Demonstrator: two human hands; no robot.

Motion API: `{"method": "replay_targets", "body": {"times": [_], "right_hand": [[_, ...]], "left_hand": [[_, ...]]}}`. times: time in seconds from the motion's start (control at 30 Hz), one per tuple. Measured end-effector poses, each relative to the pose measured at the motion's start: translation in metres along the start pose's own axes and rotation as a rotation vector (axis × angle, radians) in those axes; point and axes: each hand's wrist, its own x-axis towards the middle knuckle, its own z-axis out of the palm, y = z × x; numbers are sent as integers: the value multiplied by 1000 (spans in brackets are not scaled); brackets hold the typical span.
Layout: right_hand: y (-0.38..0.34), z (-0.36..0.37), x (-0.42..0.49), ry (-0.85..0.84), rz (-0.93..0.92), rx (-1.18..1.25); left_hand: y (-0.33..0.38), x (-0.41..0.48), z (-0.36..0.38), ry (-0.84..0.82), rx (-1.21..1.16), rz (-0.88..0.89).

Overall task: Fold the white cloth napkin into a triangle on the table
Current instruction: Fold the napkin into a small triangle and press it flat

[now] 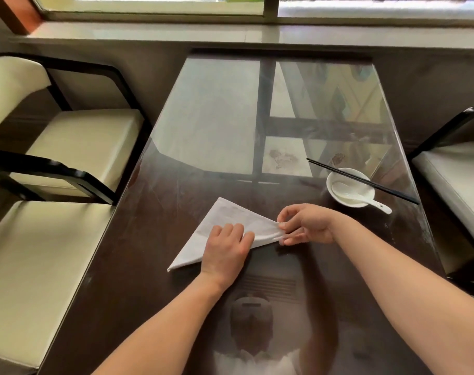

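Observation:
The white cloth napkin (225,217) lies on the dark glass-topped table (154,293) in a triangular shape, with corners at the far middle, the near left and the right. My left hand (225,250) presses flat on its near edge, fingers spread on the cloth. My right hand (306,224) pinches the napkin's right corner between thumb and fingers, holding the tip slightly off the table.
A white bowl (350,186) with a white spoon (365,198) in it sits at the right, black chopsticks (363,181) laid across its rim. Cream-cushioned chairs (49,239) stand along the left side and another chair (457,180) at the right. A window sill runs behind the table.

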Motion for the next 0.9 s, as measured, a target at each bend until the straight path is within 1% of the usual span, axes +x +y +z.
{"method": "replay_targets", "body": {"times": [0.1, 0.27, 0.37, 0.47, 0.57, 0.67, 0.73, 0.8, 0.9], "right_hand": [[1, -3, -1, 101, -23, -203], [6, 1, -3, 160, -28, -280], [4, 5, -4, 177, -51, -258], [0, 7, -6, 179, -111, -109], [-2, 12, -11, 172, -219, 33], [4, 13, -10, 251, -299, -51], [15, 10, -7, 291, -303, -98], [26, 8, -5, 321, -288, -73], [37, 8, 1, 422, -286, -94]], "left_hand": [[2, -2, 7, 66, -27, -8], [11, -4, 10, 136, -63, -60], [14, -4, 11, 144, -61, -61], [14, -6, 14, 140, -57, -70], [14, -10, 16, 137, -73, -75], [18, -14, 18, 126, -73, -69], [19, -19, 21, 96, -59, -60], [20, -24, 23, 72, -57, -64], [19, -27, 24, 60, -55, -73]]}}
